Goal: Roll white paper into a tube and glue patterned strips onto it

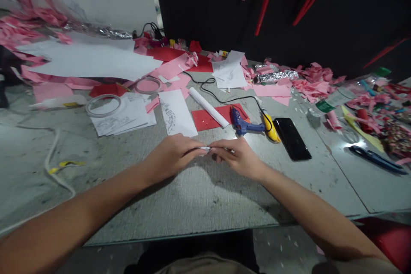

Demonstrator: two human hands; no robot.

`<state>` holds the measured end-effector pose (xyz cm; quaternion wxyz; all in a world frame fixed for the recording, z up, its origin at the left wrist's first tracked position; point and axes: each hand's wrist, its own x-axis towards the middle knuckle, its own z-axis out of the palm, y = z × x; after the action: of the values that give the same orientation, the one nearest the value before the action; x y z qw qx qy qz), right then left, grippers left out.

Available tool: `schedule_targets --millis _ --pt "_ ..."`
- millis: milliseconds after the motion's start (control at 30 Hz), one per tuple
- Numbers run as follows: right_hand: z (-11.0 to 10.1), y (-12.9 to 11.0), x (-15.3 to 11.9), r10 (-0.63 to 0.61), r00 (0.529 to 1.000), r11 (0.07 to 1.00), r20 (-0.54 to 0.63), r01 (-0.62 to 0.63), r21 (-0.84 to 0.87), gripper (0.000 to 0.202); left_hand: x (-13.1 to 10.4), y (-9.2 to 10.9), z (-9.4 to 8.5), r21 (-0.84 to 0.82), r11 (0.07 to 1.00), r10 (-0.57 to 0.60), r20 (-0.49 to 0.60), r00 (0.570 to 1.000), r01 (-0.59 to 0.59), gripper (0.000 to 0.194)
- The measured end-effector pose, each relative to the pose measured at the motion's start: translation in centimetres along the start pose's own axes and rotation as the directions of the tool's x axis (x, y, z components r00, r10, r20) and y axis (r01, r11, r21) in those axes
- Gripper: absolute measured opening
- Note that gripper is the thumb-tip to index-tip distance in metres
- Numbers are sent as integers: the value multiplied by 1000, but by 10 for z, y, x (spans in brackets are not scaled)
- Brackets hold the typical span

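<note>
My left hand (175, 156) and my right hand (236, 154) meet above the grey table (192, 205), fingertips pinched together. Between them is a small whitish piece (205, 148), mostly covered by the fingers; both hands grip it. Just beyond the hands lie a printed white sheet (176, 111), a rolled white paper tube (208, 107) resting across a red sheet (201, 120), and a blue glue gun (245, 125) with a black cord.
A black phone (293, 139) and a yellow object (271, 127) lie to the right. A tape ring (103, 105) rests on papers at left. Pink scraps (316, 81), a plastic bottle (337, 96) and a dark-handled cutter (377, 159) lie farther out.
</note>
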<state>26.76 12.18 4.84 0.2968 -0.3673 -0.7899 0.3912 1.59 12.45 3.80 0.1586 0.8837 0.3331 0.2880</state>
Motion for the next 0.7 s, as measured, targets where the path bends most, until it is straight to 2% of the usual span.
schedule_targets --millis 100,233,567,700 --pt "-1 1 1 -36 999 998 11 36 -54 21 -1 -3 2 52 997 54 16 998 -55 39" --pt "-1 2 0 -33 999 996 41 36 -75 19 -2 -3 4 31 998 59 40 997 -60 37" --pt "0 1 -1 -45 998 995 41 48 -92 25 -1 6 2 -109 991 -76 42 996 80 27" --pt "1 4 -1 -78 995 985 68 87 -148 24 2 8 2 -177 972 -139 99 985 155 24"
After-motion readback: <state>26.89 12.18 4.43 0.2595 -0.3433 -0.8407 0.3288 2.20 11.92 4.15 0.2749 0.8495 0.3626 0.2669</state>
